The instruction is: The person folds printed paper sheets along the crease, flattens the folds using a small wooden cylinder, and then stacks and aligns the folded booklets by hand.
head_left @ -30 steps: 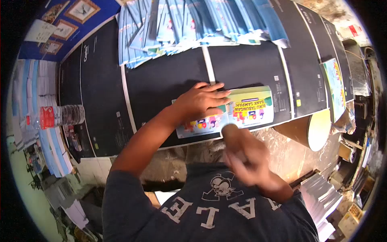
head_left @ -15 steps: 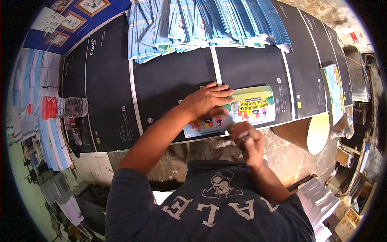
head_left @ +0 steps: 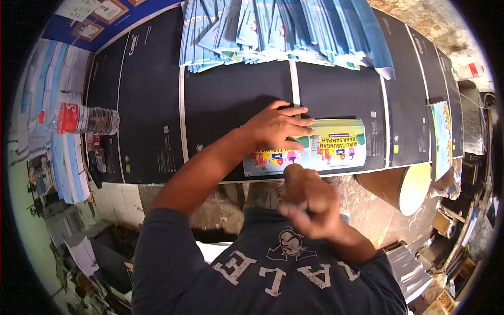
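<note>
An open printed booklet [head_left: 341, 143] lies cover side up at the near edge of the black-topped table, its lettering upside down to me. My left hand [head_left: 281, 126] rests on its left half and middle, palm down with the fingers spread, and hides part of that cover. Just in front of the table edge, my right hand [head_left: 312, 202] is closed and raised near the booklet's lower edge. A rounded brownish end shows at its top, but motion blur hides what it is.
Many blue booklets [head_left: 283, 31] lie fanned along the table's far side. A plastic bottle [head_left: 86, 119] lies on its side at the left, beside paper stacks [head_left: 63, 79]. Another booklet [head_left: 441, 139] lies at the right end, above a round drum [head_left: 407, 189].
My right hand has moved back off the booklet, toward my body. My left hand stays on the booklet, its fingers slightly more spread. The whole view has shifted a little.
</note>
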A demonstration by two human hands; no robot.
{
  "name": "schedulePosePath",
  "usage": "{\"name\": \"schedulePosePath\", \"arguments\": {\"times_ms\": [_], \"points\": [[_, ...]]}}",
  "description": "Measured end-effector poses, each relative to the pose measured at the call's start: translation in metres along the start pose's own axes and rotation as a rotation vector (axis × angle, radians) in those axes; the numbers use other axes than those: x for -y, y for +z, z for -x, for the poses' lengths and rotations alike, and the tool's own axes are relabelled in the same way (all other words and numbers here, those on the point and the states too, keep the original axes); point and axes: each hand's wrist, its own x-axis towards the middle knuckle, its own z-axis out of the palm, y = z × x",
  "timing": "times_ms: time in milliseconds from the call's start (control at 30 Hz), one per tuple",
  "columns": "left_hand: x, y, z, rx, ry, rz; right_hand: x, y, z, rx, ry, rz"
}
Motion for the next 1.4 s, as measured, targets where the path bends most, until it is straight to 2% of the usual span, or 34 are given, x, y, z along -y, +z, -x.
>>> {"name": "schedulePosePath", "arguments": {"times_ms": [33,100,133,233,267,300,367,433,467,667,767,967,1033,1067,1100,1167,1233,1333,1400], "points": [[-0.001,0.0,0.002,0.007,-0.016,0.012,0.014,0.003,-0.005,0.0,-0.018,-0.029],[-0.001,-0.003,0.0,-0.02,0.034,-0.029,-0.056,0.014,0.026,0.022,0.191,0.068],[0.001,-0.002,-0.001,-0.032,0.045,-0.034,-0.043,0.014,0.025,0.017,0.284,0.036],[-0.002,-0.001,0.003,-0.067,0.041,-0.033,-0.043,0.018,0.022,0.063,0.141,0.099],[0.0,-0.003,0.001,-0.07,0.05,-0.047,-0.037,0.022,0.02,0.031,0.171,0.104],[0.0,-0.003,0.001,-0.084,0.055,-0.042,-0.036,0.025,0.016,0.016,0.123,-0.035],[0.001,0.001,0.004,-0.088,0.045,-0.017,0.003,0.023,-0.015,0.073,-0.056,-0.093],[0.0,0.0,0.006,-0.134,0.061,0.025,-0.057,0.032,0.014,0.136,0.124,0.185],[-0.001,0.001,0.006,-0.113,0.038,0.008,-0.046,0.034,0.016,0.101,0.139,0.152],[0.002,-0.009,-0.001,-0.102,0.05,-0.005,-0.043,0.046,0.004,0.059,0.07,0.081],[-0.001,0.0,0.006,-0.13,0.028,0.033,-0.058,0.058,0.006,0.243,0.014,0.178],[-0.001,-0.004,0.005,-0.095,0.018,0.024,-0.04,0.067,0.004,0.201,-0.007,0.188],[0.0,-0.005,0.003,-0.089,0.014,0.047,-0.007,0.07,-0.015,0.149,-0.142,-0.028],[0.001,-0.002,0.005,-0.104,0.014,0.022,-0.031,0.074,-0.002,0.441,-0.018,0.402],[-0.002,-0.001,0.005,-0.114,0.026,-0.002,-0.038,0.08,0.01,0.424,0.009,0.404],[0.001,-0.009,0.001,-0.136,0.034,-0.048,-0.057,0.076,0.007,0.229,0.061,0.074],[-0.007,-0.008,0.001,-0.101,0.017,-0.015,-0.056,0.068,0.011,0.226,0.107,0.042],[-0.008,-0.013,0.0,-0.042,0.026,-0.021,-0.065,0.07,0.014,0.149,-0.097,-0.066],[-0.009,-0.014,-0.002,-0.017,0.008,-0.04,-0.064,0.066,0.018,0.143,-0.095,-0.042]]}}
